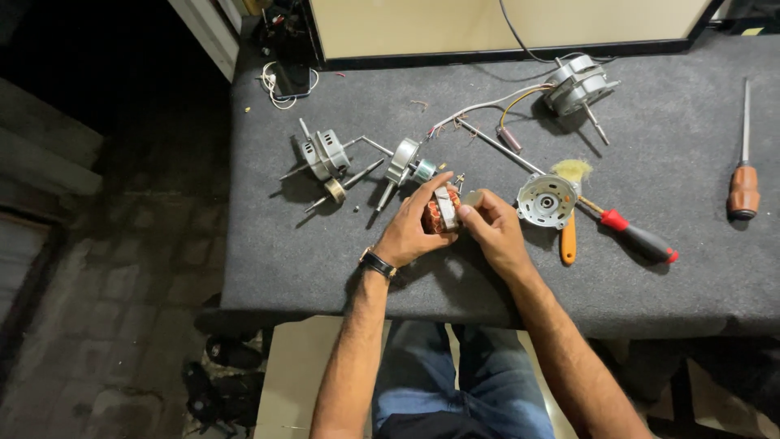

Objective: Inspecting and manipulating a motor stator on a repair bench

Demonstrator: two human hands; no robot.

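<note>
Holding a small motor stator (444, 209) with copper windings between both hands, right over the near-middle of the grey felt-covered workbench (682, 276). Left hand (410, 230), the one with the wristwatch (378, 263), is cupped around the stator's left side, fingers curled over the top. Right hand (493, 230) comes in from the other side, with thumb and fingertips pinched on the stator's right edge. So both hands are closed on it, and it sits squeezed between them, lifted just off the bench as far as I can tell.

Stuff scattered around: just right of the right hand lies a round metal motor end cover (547, 200), and next to that a brush with an orange handle (568, 236) and a red-handled screwdriver (642, 238). Behind the left hand sits a rotor on its shaft (404, 165), and further left a small geared motor assembly (325, 154). Far back there's another motor with wires (577, 85), and way off at the right edge a brown-handled screwdriver (743, 167).
</note>
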